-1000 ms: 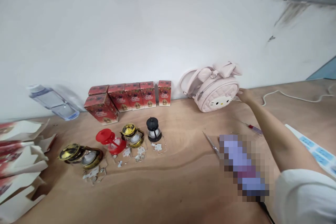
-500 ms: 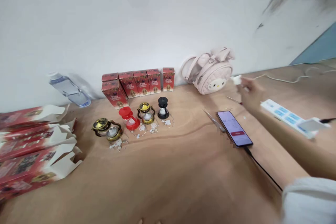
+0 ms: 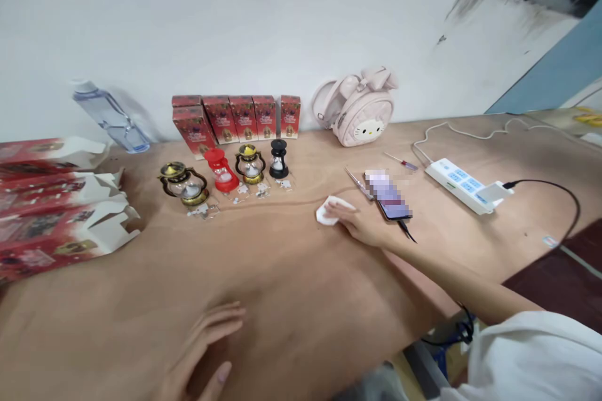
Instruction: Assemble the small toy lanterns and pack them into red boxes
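Observation:
My right hand (image 3: 353,223) presses a folded white tissue (image 3: 324,213) onto the tabletop, fingers bent over its right part. Low in the view, my left hand (image 3: 207,344) hovers over the table, holding nothing, with its fingers apart. Behind the hands stands a row of small lanterns: a large black-and-gold lantern (image 3: 184,185), a red lantern (image 3: 222,172), a smaller gold lantern (image 3: 251,165) and a black lantern (image 3: 279,160). Small metal and white parts (image 3: 263,189) lie in front of them. Right of the tissue is a phone (image 3: 392,200) with a cable plugged in.
Red gift boxes (image 3: 242,119) and a pink bag (image 3: 367,119) line the wall, with a leaning water bottle (image 3: 113,116) at left. Opened red boxes (image 3: 56,232) lie far left. A screwdriver (image 3: 407,165), tweezers (image 3: 360,183) and a power strip (image 3: 451,178) are at right.
My right hand has come down and left from beside the pink bag, carrying the tissue onto the table. My left hand has risen into view at the bottom. The view has shifted.

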{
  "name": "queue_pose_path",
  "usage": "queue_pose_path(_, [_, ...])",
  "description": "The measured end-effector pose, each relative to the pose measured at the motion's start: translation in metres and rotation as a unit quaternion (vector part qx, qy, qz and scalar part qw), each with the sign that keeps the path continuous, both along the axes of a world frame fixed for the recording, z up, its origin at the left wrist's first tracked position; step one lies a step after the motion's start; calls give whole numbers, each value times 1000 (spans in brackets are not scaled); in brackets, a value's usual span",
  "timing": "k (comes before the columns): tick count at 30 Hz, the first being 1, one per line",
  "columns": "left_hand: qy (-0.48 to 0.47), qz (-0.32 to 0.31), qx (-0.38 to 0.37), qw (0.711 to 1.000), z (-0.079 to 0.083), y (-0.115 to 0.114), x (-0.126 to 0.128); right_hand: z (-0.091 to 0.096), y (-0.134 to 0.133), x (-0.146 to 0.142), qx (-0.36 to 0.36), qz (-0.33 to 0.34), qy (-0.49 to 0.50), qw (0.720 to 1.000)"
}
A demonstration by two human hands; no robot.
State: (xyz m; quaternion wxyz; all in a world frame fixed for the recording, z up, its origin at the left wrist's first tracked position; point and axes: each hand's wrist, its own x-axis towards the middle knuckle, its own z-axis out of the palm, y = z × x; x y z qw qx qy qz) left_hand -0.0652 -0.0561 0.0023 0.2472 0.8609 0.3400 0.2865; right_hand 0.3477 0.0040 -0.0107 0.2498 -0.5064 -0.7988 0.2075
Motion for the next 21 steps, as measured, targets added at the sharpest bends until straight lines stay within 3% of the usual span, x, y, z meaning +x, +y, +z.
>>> queue_pose_path(3, [-22,16,-14,1000,0,-1,4,-2,-101,-11,-79,98,30,992])
queue_pose_path(6, [-23,34,-26,999,3,-7,8,12,-197,-13,-120,127,40,984])
queue_pose_path(8, [-19,32,-23,999,10,-10,12,31,-234,-5,-139,124,28,982])
queue_pose_path(9, [-16,11,-15,1000,14,-10,14,43,-239,2,-146,115,10,983])
queue_pose_path(11, [-23,-19,13,999,25,-7,16,61,-224,17,-129,73,-44,988])
queue_pose_path(14, [-29,-48,58,997,43,0,19,65,-145,29,12,41,-56,997])
queue_pose_path(16, [-22,-66,80,994,55,4,20,52,-77,24,56,-30,-67,996])
queue_pose_path(18, [-27,-63,94,993,65,4,19,33,-19,9,50,-34,-88,994])
queue_pose_path(20, [-42,-45,96,993,69,2,17,16,12,-9,21,-64,-113,991])
queue_pose_path(21, [-56,-27,96,993,69,0,14,10,15,-17,8,-73,-121,990])
